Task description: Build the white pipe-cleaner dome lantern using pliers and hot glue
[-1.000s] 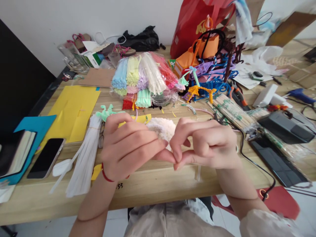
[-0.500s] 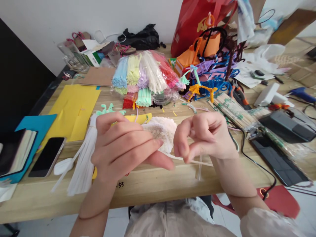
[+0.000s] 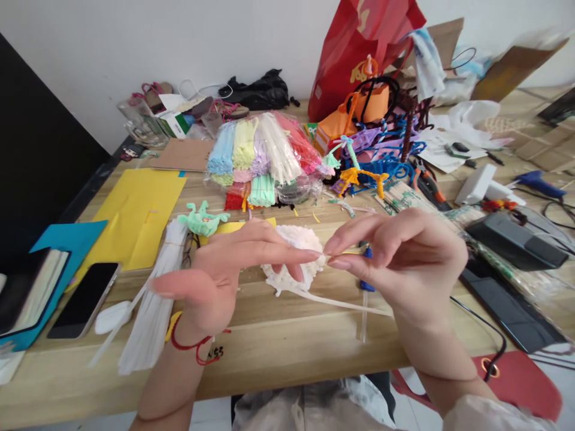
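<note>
Over the front of the table, my left hand (image 3: 242, 263) is open, its thumb spread to the left and its fingers stretched toward my right hand. My right hand (image 3: 395, 257) is closed in a pinch near the left fingertips; whatever lies in the pinch is too small to make out. Behind and below the fingers lies a fuzzy white round piece (image 3: 294, 278), from which a white pipe cleaner (image 3: 341, 303) runs to the right. Partly hidden by my right hand are a blue object (image 3: 367, 285) and a clear stick (image 3: 363, 317).
A bundle of white pipe cleaners (image 3: 148, 326), a phone (image 3: 85, 299) and a mint-green twisted piece (image 3: 204, 220) lie left. Bagged coloured pipe cleaners (image 3: 256, 152) sit behind. Pliers (image 3: 429, 182), a dark box (image 3: 516, 233) and a black cable (image 3: 483, 323) are on the right.
My left hand has turned and opened, its thumb swinging left and its fingers straightening. My right hand has gone from curled fingers to a fingertip pinch. The view has shifted slightly.
</note>
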Tool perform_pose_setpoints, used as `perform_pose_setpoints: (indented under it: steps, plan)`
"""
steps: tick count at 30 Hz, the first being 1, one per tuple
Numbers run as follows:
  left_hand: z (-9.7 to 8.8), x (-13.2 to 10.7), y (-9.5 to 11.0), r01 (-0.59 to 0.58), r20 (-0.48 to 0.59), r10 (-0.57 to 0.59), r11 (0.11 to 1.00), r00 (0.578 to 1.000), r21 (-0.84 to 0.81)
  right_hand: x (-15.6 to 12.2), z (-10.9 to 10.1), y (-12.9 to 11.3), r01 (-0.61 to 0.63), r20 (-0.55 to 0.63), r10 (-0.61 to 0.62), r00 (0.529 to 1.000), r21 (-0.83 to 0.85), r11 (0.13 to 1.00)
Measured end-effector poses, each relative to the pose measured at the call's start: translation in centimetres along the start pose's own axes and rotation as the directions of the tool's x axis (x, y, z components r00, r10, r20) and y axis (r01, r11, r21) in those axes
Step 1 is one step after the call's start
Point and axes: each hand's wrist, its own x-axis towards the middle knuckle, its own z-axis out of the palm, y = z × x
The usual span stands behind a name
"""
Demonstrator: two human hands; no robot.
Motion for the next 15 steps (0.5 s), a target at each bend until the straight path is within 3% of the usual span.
perform_pose_setpoints:
  steps: [2, 7, 15]
  plan:
    - [0.2, 0.2, 0.4, 0.093, 0.012, -0.092, 0.983, 0.996, -0.158, 0.1, 0.0, 0.2, 0.002, 0.002, -0.002, 1.000, 0.022, 1.000]
    - [0.0, -0.1, 0.0, 0.133, 0.076, -0.114, 0.932, 0.991, -0.336, 0.3, -0.1, 0.5, 0.080, 0.015, -0.080, 0.997, -0.022, 0.997]
    - [-0.3, -1.4, -0.7, 0.189, 0.167, -0.143, 0.932, 0.976, -0.308, 0.2, -0.4, 0.6, 0.247, 0.118, -0.221, 0.968, -0.300, 0.921]
